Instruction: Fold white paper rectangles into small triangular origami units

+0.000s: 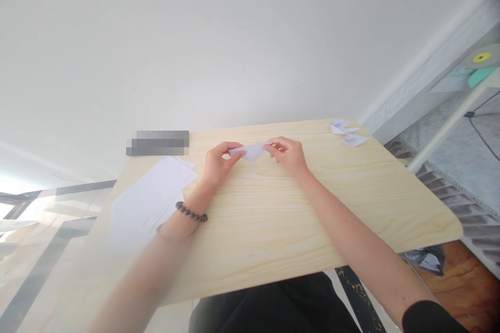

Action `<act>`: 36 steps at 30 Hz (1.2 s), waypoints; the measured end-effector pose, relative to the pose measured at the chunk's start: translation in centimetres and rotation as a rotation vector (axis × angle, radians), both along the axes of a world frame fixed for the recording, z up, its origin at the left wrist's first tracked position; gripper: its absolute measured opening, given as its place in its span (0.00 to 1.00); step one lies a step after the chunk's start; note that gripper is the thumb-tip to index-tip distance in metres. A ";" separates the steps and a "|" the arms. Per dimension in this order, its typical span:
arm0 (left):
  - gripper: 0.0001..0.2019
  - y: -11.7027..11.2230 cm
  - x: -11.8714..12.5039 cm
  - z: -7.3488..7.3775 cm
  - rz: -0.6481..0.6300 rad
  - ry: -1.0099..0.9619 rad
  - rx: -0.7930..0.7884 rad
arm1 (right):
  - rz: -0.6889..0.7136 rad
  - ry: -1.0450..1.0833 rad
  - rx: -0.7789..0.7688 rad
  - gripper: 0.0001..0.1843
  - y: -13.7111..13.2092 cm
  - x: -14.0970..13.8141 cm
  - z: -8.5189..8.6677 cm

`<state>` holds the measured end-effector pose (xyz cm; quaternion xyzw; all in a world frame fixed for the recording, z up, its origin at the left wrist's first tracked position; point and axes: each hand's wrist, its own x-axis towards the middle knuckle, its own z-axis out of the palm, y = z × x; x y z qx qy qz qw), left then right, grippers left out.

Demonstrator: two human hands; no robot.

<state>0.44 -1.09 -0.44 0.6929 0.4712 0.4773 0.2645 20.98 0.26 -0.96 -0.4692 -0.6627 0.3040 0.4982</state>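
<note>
The left hand (219, 164) and the right hand (289, 156) are both nearly closed, each pinching one end of a small white paper piece (252, 152) between thumb and fingertips, the other fingers curled in. The paper is held just above the far middle of the wooden table (273, 218), between the two hands. Its long axis runs from nine to three o'clock, and its lower edge dips toward six. A bead bracelet (191, 212) circles the left wrist. Loose white sheets (156, 192) lie at eight o'clock from the hands, partly under the left forearm. A few folded paper pieces (346, 132) sit well apart at two o'clock, near the table's far corner.
</note>
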 end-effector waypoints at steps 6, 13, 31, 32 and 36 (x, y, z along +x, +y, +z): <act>0.10 0.7 -0.8 -0.5 -0.045 0.291 0.198 | 0.126 -0.146 0.117 0.08 0.0 0.4 -0.3; 0.13 1.1 -1.3 -1.4 -0.129 0.632 0.176 | 0.190 -0.526 0.235 0.05 0.3 1.0 -0.3; 0.18 1.1 -1.3 -0.9 -0.106 0.601 0.042 | 0.188 -0.459 0.018 0.14 0.3 0.9 -0.2; 0.18 1.1 -1.3 -0.9 -0.107 0.606 0.047 | 0.188 -0.480 0.025 0.15 0.3 0.8 -0.1; 0.18 1.0 -1.1 -0.9 -0.085 0.626 0.054 | 0.220 -0.554 0.091 0.15 0.4 0.7 -0.2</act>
